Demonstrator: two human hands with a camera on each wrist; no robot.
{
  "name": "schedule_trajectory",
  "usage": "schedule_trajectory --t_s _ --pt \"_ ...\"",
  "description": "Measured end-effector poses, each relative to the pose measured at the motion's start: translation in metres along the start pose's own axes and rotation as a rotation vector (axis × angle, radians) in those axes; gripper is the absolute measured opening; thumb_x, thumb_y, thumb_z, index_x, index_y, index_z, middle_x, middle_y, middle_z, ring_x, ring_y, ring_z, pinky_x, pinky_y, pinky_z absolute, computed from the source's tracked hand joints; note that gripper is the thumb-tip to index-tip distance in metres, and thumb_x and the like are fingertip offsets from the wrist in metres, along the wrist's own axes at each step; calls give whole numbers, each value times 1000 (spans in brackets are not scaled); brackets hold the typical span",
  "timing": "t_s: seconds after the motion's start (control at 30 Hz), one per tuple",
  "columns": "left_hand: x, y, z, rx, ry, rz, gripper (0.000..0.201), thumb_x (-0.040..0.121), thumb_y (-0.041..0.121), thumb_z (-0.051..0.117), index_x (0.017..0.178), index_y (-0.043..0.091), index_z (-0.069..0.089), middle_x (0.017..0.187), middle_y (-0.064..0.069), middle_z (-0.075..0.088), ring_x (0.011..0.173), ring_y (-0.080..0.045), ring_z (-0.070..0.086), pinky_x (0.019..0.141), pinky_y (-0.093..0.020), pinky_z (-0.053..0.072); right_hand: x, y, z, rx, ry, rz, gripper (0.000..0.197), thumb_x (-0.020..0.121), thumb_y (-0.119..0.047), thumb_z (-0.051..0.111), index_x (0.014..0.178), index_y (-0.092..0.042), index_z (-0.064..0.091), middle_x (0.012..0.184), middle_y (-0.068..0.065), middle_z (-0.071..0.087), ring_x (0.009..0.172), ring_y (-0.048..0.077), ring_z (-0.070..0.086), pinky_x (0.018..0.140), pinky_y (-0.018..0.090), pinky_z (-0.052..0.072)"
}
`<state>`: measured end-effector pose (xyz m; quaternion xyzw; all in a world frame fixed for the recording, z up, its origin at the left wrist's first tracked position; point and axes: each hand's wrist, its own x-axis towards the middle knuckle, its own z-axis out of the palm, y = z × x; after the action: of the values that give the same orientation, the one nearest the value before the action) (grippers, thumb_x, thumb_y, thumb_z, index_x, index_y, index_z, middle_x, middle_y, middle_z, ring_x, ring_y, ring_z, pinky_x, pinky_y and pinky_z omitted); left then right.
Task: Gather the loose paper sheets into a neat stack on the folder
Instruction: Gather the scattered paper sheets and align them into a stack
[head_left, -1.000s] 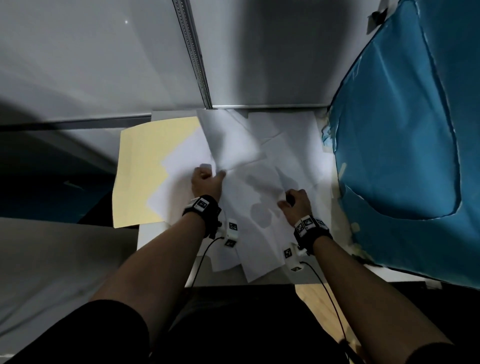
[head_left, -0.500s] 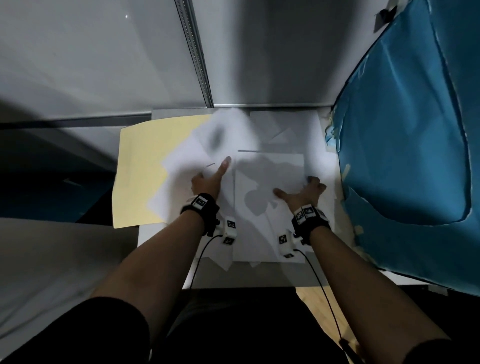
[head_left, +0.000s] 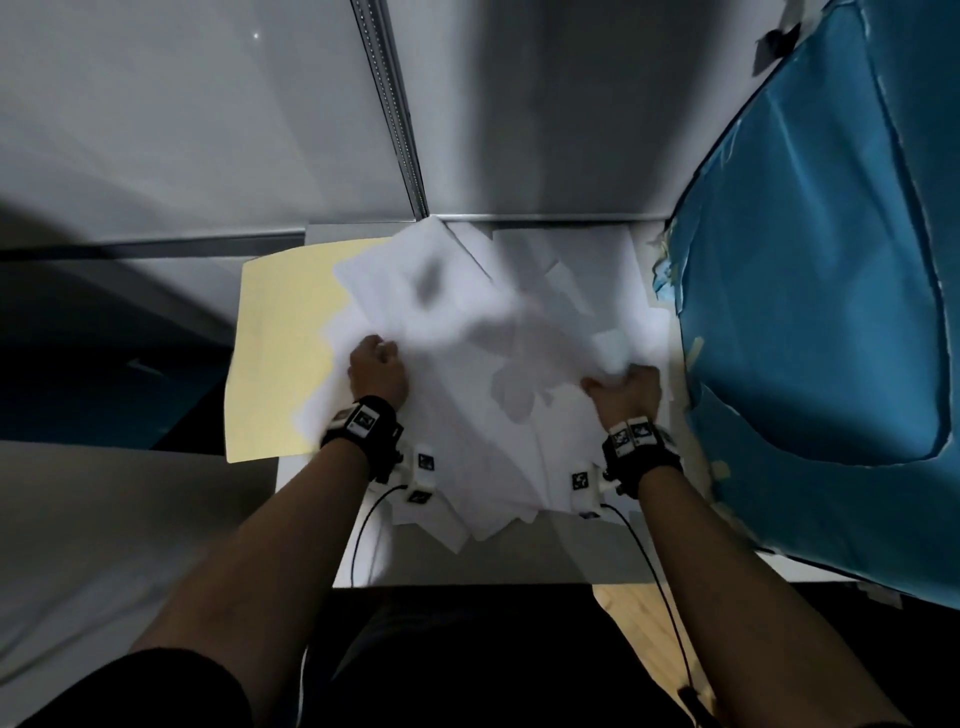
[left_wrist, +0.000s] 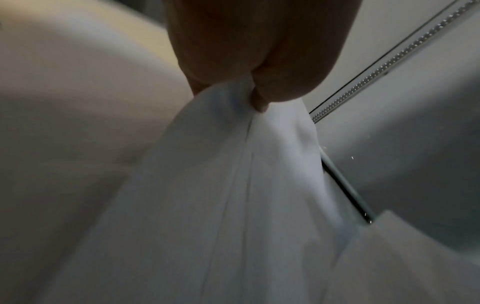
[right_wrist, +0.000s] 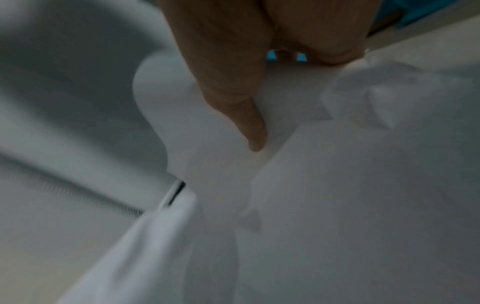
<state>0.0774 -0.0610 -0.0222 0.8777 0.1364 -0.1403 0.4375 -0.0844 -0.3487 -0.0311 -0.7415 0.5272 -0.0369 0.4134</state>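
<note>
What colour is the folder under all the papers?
The folder is pale yellow. It shows best in the head view, sticking out left of the white sheets.

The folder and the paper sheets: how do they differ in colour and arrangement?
The folder is pale yellow and lies flat; the paper sheets are white, fanned at mixed angles, partly lifted. The folder is untouched; the sheets are gripped by the left hand and right hand. Both are on the table.

Blue sheet (head_left: 810, 291) is hanging at right, its edges ragged. Metal rail (head_left: 395, 109) is running up the grey wall (head_left: 156, 119). White surface (head_left: 519, 561) is standing against that wall.
</note>
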Motion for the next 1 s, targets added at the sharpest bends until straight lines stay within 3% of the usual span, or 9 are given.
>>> schedule_trajectory --t_s 0.13,0.23,0.37,0.47,0.53,0.6,0.73,0.83,1.0 --pt "5 -31 -15 127 -161 25 51 94 2 48 145 4 57 141 -27 64 128 -46 62 107 -55 53 4 -13 -8 -48 34 234 103 59 -42 93 143 -12 41 145 17 37 131 39 45 102 45 47" --pt "-9 -17 -12 148 -216 50 63 103 -1 51 164 10 39 166 -18 44 152 -38 44 126 -45 37 13 -34 6 -138 -55 379 139 55 -51 93 156 -11 6 162 21 5 148 45 17 114 60 28" --pt "-22 -6 2 53 -207 114 57 104 7 56 159 22 45 144 -11 62 133 -39 60 98 -31 47 15 -56 22 -242 -102 318 139 72 -64 78 154 3 -13 165 19 -7 152 39 1 122 54 16" --pt "-26 -7 5 -45 -166 75 71 86 25 87 145 30 48 123 -1 61 114 -26 62 91 -35 51 19 -44 30 -113 -166 218 112 72 -30 87 154 1 18 159 20 26 145 35 29 119 43 29" --pt "-27 -7 4 -67 -165 68 68 76 20 94 133 29 59 124 5 62 119 -24 61 96 -37 55 19 -35 30 -104 -127 49 60 63 -22 82 117 -4 62 124 20 61 114 34 59 107 43 46" --pt "-24 -10 0 -145 -163 51 58 73 23 92 125 32 69 122 4 72 116 -26 70 96 -47 62 16 -29 27 -41 -89 -85 29 68 -17 82 91 -8 67 110 14 57 101 29 60 100 40 52" --pt "-25 4 -6 -414 -140 -26 49 87 20 87 132 12 70 120 -10 80 106 -28 76 98 -60 61 11 -36 16 252 2 -214 35 77 -10 83 92 -29 58 125 12 54 100 24 62 89 31 57" --pt "-37 17 1 -436 -296 -11 57 79 25 97 129 18 72 118 -2 82 103 -20 78 93 -51 65 0 -38 19 206 -94 -187 25 80 -15 82 101 -7 70 103 9 66 83 21 62 69 24 52" --pt "-51 5 15 -54 -365 112 99 56 34 107 145 28 63 136 8 71 121 -15 65 100 -42 58 -16 -27 44 139 -344 -206 37 75 -28 87 97 -2 72 93 11 74 82 29 70 71 37 61"
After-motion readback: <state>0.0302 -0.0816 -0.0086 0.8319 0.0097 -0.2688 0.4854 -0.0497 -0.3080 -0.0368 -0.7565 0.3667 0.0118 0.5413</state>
